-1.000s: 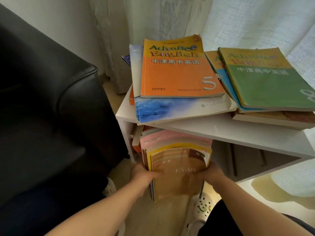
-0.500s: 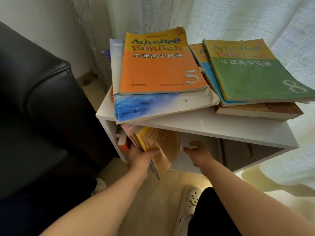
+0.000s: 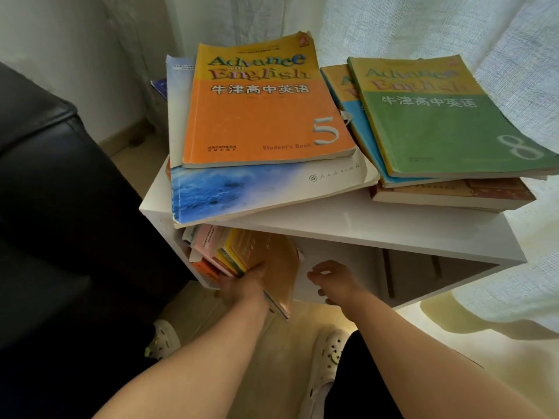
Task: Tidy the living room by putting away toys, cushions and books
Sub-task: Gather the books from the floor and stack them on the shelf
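Fingers (image 3: 258, 269) of the left hand (image 3: 242, 285) are clasped on the limp, probably heavy paperbacks (image 3: 269, 252) at 6 o'clock, while the right hand (image 3: 332, 281) is held slack and empty.

The green paperback numbered 8 (image 3: 447, 131) runs off the right edge and covers most of the light blue paperback (image 3: 357, 125) beneath it. The reddish-brown book (image 3: 453, 193) under both shows only its near edge. A dark blue booklet (image 3: 159, 86) at the far left is mostly hidden, its title unreadable. The white shelf unit's top (image 3: 363, 219) hides the upper parts of the leaning books (image 3: 211, 249) below. The left hand's (image 3: 245, 285) fingers vanish behind the tan paperback (image 3: 278, 267). Whether the right hand's (image 3: 332, 279) curled fingertips touch the shelf unit cannot be told. The black leather sofa (image 3: 60, 207) is cut by the left edge.
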